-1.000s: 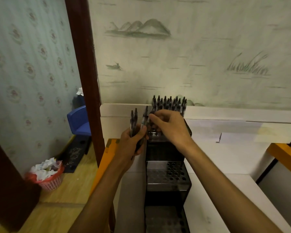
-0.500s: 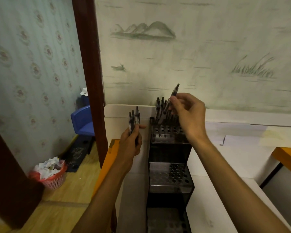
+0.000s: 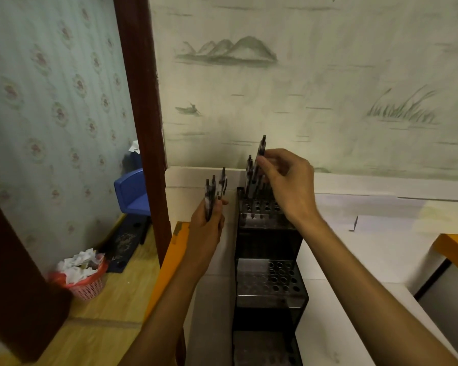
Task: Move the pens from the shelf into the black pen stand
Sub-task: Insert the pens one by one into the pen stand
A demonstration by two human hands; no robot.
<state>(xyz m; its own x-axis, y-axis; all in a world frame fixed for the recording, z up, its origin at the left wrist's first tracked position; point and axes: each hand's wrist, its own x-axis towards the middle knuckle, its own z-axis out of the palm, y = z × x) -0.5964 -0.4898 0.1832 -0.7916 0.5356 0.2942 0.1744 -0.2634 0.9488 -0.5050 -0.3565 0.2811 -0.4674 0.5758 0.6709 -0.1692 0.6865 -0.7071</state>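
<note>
Our right hand pinches one pen above the black pen stand; left hand, at nine o'clock, grips three spare pens. We should keep it upright and aim for an open hole.

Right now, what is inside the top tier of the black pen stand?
A few pens stand upright in the back-left holes of the top tier; the front row of holes shows empty. The right hand, pinching one pen, covers the back-right holes.

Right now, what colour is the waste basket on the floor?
Red or pink mesh waste basket, stuffed with white paper; head view.
</note>
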